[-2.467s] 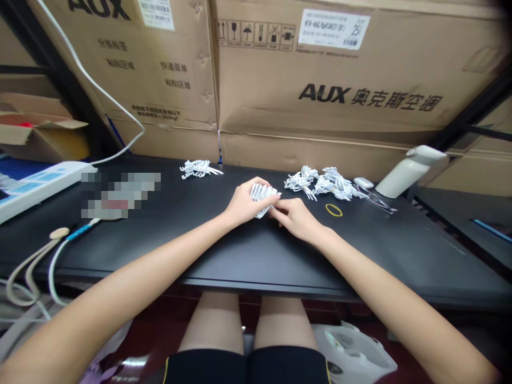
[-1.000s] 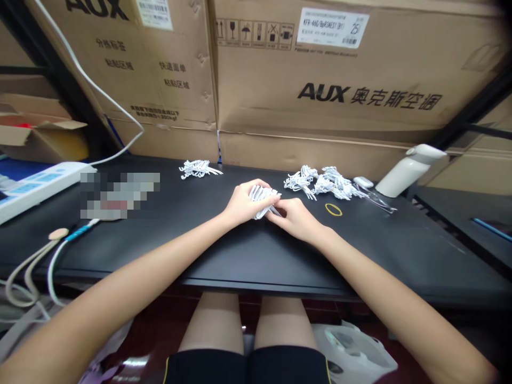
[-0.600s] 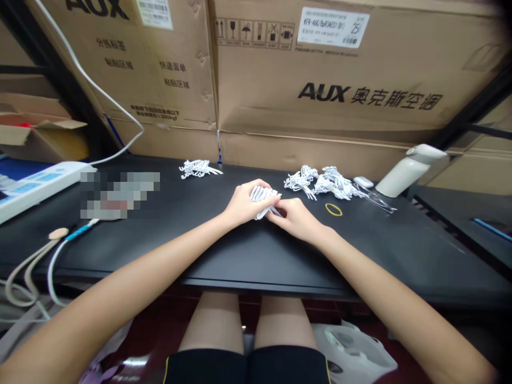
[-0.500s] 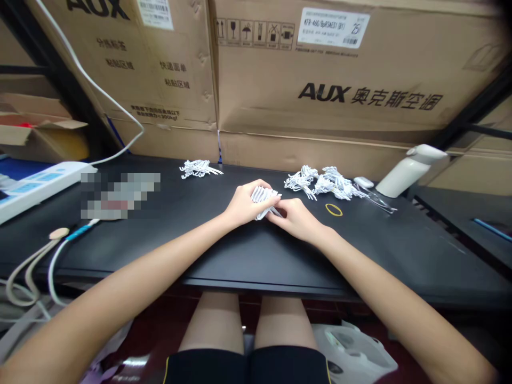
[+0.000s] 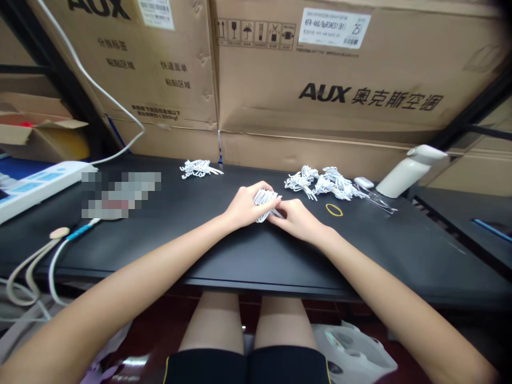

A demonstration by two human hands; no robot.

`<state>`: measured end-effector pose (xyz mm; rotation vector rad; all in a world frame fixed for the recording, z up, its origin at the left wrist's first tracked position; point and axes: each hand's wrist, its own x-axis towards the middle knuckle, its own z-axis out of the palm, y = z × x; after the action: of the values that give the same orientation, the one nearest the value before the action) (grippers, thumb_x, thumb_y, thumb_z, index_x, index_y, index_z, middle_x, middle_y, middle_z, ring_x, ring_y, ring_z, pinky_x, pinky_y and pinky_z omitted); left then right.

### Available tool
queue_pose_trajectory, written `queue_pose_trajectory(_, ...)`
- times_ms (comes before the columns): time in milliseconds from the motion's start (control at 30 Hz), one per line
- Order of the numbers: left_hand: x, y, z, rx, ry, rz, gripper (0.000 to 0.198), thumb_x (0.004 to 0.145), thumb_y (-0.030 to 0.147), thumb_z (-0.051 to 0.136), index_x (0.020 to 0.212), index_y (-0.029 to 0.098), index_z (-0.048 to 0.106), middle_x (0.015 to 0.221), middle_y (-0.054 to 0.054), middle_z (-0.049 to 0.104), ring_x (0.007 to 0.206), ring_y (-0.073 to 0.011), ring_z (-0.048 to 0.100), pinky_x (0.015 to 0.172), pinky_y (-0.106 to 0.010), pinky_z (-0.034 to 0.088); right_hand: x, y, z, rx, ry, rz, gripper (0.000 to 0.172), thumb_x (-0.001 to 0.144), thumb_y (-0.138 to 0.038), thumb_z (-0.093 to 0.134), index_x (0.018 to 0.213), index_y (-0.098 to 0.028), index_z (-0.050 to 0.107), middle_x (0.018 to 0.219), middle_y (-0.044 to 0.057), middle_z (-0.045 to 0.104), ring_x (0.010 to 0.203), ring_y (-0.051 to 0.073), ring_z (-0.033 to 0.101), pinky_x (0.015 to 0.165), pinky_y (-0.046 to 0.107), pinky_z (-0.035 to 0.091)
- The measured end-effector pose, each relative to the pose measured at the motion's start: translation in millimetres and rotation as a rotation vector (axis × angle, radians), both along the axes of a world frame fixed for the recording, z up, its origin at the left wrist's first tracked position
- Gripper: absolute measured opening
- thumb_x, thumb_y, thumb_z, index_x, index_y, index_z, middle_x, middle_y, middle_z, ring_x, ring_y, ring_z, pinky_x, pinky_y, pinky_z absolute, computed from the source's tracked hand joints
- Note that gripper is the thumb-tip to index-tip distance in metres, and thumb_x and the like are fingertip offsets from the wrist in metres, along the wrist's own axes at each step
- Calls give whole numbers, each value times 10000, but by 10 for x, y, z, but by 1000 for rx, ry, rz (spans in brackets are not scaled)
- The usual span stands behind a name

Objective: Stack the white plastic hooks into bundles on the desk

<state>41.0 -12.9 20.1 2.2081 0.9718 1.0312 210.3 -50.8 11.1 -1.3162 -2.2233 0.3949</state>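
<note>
My left hand (image 5: 245, 205) is closed round a bundle of small white plastic hooks (image 5: 264, 201), held just above the black table (image 5: 240, 250). My right hand (image 5: 298, 218) meets it from the right, fingertips pinching the bundle's lower end. A loose pile of the same white hooks (image 5: 324, 184) lies behind my right hand. A yellow rubber band (image 5: 333, 209) lies flat on the table just right of my right hand. A smaller bunch of white hooks (image 5: 198, 168) lies at the back left.
Large cardboard boxes (image 5: 320, 80) wall the table's back edge. A white dispenser-like object (image 5: 408, 169) leans at the back right beside a small clear tool (image 5: 374, 194). A white power strip (image 5: 36, 184) and cables (image 5: 52, 250) lie at the left.
My left hand has curled tighter over the bundle, fingers now covering more of it. My right hand stays at the bundle's lower end. Nothing else has moved.
</note>
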Motion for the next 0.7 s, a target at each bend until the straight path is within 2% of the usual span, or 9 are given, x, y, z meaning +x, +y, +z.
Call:
queue_pose_trajectory(567, 11, 63, -31, -133, -95, 9, 366, 724, 516, 625, 876, 184, 642, 866, -36, 683, 793, -183, 621, 737, -298, 481, -17, -23, 24, -18, 48, 32, 256, 900, -239, 453, 703, -138, 582, 651, 37, 618, 569, 127, 513, 571, 240, 340)
queue_pose_trajectory(700, 12, 81, -50, -144, -104, 9, 366, 720, 514, 633, 879, 185, 649, 860, -36, 685, 783, -179, 624, 722, -285, 486, -17, -17, 23, -13, 37, 31, 263, 900, -232, 448, 681, -142, 564, 634, 31, 606, 551, 121, 494, 565, 241, 330)
